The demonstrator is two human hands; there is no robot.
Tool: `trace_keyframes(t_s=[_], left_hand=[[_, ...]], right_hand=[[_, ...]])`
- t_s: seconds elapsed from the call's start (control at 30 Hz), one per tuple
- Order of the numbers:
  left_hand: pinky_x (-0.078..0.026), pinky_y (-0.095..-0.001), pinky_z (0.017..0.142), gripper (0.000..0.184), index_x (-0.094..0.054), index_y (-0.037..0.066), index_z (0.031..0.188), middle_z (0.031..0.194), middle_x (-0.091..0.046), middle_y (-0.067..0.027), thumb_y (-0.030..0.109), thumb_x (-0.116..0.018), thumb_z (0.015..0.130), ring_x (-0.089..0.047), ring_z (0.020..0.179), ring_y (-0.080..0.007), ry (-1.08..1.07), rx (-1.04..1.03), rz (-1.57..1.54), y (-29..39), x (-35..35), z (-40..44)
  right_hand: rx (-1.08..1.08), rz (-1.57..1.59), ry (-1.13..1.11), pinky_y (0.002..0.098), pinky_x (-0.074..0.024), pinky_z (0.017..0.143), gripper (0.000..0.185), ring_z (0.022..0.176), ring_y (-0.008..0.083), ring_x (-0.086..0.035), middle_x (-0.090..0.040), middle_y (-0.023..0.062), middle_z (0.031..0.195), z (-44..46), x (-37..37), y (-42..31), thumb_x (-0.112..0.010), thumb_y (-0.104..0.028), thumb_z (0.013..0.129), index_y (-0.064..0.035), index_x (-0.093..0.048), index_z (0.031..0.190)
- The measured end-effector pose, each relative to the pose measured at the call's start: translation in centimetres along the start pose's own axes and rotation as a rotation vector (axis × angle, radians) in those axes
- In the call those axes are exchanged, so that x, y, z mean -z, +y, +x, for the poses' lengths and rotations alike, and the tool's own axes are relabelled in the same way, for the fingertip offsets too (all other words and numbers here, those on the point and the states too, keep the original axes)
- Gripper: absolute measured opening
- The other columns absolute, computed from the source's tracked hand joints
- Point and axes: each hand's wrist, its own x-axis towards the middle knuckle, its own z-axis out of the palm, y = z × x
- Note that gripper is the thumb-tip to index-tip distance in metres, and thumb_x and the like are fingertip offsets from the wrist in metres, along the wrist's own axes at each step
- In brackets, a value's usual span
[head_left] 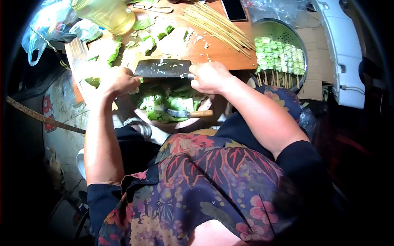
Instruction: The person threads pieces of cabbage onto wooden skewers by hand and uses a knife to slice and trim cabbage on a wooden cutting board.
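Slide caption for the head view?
Right hand grips a cleaver near a bowl of greens; sticks lie on the cutting board.

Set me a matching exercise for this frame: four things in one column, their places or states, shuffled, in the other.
Things:
1. cleaver
2. phone
3. small knife
4. jar

Places or states:
A. lying over the greens in the bowl
B. see-through and yellow
C. gripped by the handle in the right hand
D. showing a dark screen

Right pairs: 1-C, 2-D, 3-A, 4-B
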Motion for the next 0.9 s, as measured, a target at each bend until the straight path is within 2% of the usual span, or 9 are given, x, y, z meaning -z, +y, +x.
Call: trace_keyframes(t_s=[0.03, 0.07, 0.23, 0.33, 0.43, 0.53, 0.63, 0.73, 0.9], left_hand=[[-0.051, -0.0312, 0.053, 0.026, -0.068, 0.001, 0.085, 0.072, -0.068, -0.0090, 0.023, -0.057, 0.078, -0.061, 0.055, -0.0168, -0.009, -0.019, -0.130, -0.2, -0.2, -0.1], [-0.050, -0.0296, 0.050, 0.025, -0.067, 0.000, 0.087, 0.073, -0.068, -0.0084, 0.021, -0.057, 0.078, -0.060, 0.054, -0.0167, 0.000, -0.034, -0.190, -0.2, -0.1, -0.2], [-0.048, -0.0286, 0.047, 0.020, -0.065, 0.001, 0.085, 0.069, -0.063, -0.0050, 0.018, -0.057, 0.077, -0.056, 0.051, -0.0146, 0.034, -0.175, -0.447, -0.4, -0.6, 0.7], [-0.047, -0.0276, 0.048, 0.019, -0.063, 0.002, 0.084, 0.067, -0.061, -0.0041, 0.018, -0.058, 0.077, -0.055, 0.049, -0.0131, 0.060, -0.177, -0.421, 0.8, -0.9, 0.6], [-0.046, -0.0262, 0.049, 0.016, -0.062, 0.002, 0.081, 0.066, -0.061, -0.0041, 0.017, -0.059, 0.077, -0.055, 0.049, -0.0120, 0.044, -0.222, -0.458, 0.9, -1.3, 1.1], [-0.046, -0.0247, 0.049, 0.010, -0.060, 0.002, 0.083, 0.068, -0.060, -0.0034, 0.011, -0.059, 0.078, -0.054, 0.051, -0.0107, 0.040, -0.250, -0.497, 1.6, -1.2, 0.9], [-0.047, -0.0231, 0.051, 0.008, -0.058, 0.002, 0.087, 0.073, -0.059, -0.0023, 0.005, -0.058, 0.080, -0.053, 0.055, -0.0091, 0.051, -0.312, -0.595, 2.1, -1.8, 1.4], [-0.047, -0.0219, 0.055, 0.009, -0.057, 0.003, 0.091, 0.078, -0.059, -0.0008, 0.002, -0.059, 0.082, -0.053, 0.059, -0.0077, 0.082, -0.367, -0.686, 3.2, -2.0, 0.9], [-0.047, -0.0213, 0.056, 0.010, -0.057, 0.003, 0.093, 0.079, -0.060, -0.0006, 0.005, -0.062, 0.084, -0.053, 0.060, -0.0069, 0.119, -0.385, -0.712, 3.2, -2.0, 0.8]], right_hand=[[0.016, -0.026, 0.013, 0.0429, -0.0501, 0.082, 0.028, 0.092, 0.0340, -0.064, -0.067, 0.0176, 0.093, 0.1, -0.5, 0.7, -0.054, -0.021, 0.075, -0.0046, -0.063, 0.096], [0.004, -0.039, 0.014, 0.0429, -0.0501, 0.082, 0.028, 0.092, 0.0340, -0.064, -0.067, 0.0176, 0.093, 0.2, -0.9, 1.3, -0.054, -0.021, 0.075, -0.0046, -0.063, 0.096], [-0.064, -0.119, 0.137, 0.0426, -0.0488, 0.084, 0.023, 0.095, 0.0333, -0.063, -0.065, 0.0171, 0.099, 0.5, -1.3, 2.1, -0.054, -0.016, 0.079, -0.0044, -0.061, 0.098], [-0.119, -0.139, 0.210, 0.0423, -0.0474, 0.086, 0.023, 0.099, 0.0326, -0.061, -0.064, 0.0164, 0.101, 0.8, -1.1, 2.4, -0.054, -0.015, 0.077, -0.0045, -0.062, 0.096], [-0.081, -0.174, 0.263, 0.0426, -0.0480, 0.084, 0.027, 0.094, 0.0328, -0.062, -0.064, 0.0179, 0.095, 0.5, 0.1, 2.4, -0.058, -0.023, 0.076, -0.0047, -0.062, 0.095], [-0.310, 0.016, 0.311, 0.0402, -0.0486, 0.084, 0.026, 0.094, 0.0313, -0.062, -0.064, 0.0151, 0.097, 1.1, 2.1, 3.6, -0.060, -0.027, 0.075, -0.0080, -0.065, 0.091], [-0.443, -0.007, 0.431, 0.0406, -0.0487, 0.084, 0.024, 0.095, 0.0308, -0.062, -0.064, 0.0130, 0.099, 2.9, 2.9, 6.3, -0.063, -0.029, 0.080, -0.0104, -0.066, 0.095], [-0.428, -0.116, 0.527, 0.0409, -0.0485, 0.085, 0.025, 0.096, 0.0306, -0.061, -0.063, 0.0126, 0.100, 4.4, 2.4, 8.3, -0.065, -0.031, 0.082, -0.0102, -0.066, 0.096], [-0.432, -0.216, 0.479, 0.0417, -0.0489, 0.084, 0.026, 0.096, 0.0310, -0.062, -0.063, 0.0129, 0.100, 5.9, 1.8, 9.6, -0.064, -0.031, 0.082, -0.0083, -0.065, 0.094]])
